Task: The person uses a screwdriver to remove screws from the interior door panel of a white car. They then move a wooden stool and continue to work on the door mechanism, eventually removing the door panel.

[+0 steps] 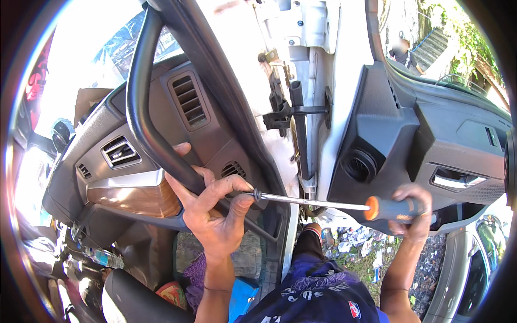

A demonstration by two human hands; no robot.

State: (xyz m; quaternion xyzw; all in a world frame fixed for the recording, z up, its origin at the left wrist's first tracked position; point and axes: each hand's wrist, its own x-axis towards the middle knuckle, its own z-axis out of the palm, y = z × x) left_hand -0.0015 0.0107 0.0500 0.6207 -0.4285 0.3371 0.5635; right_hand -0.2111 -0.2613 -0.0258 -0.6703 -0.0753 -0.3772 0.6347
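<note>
My right hand (419, 212) is wrapped round the grey and orange handle of a screwdriver (328, 204), held almost level in front of me. Its long metal shaft points left. At the shaft's tip is a small dark screw (256, 194), which my left hand (218, 212) pinches between thumb and forefinger. The other left fingers reach behind and against a long black grab handle (139, 102) along the windscreen pillar. Whether the tip sits in the screw's head is too small to tell.
A dark dashboard (156, 124) with air vents lies left, above a seat (134, 296) and a plastic bottle (105, 258). The opened vehicle door (458, 145) stands right, beyond the white door frame (336, 107). A parked car (466, 280) is lower right; a person (400, 53) is far off.
</note>
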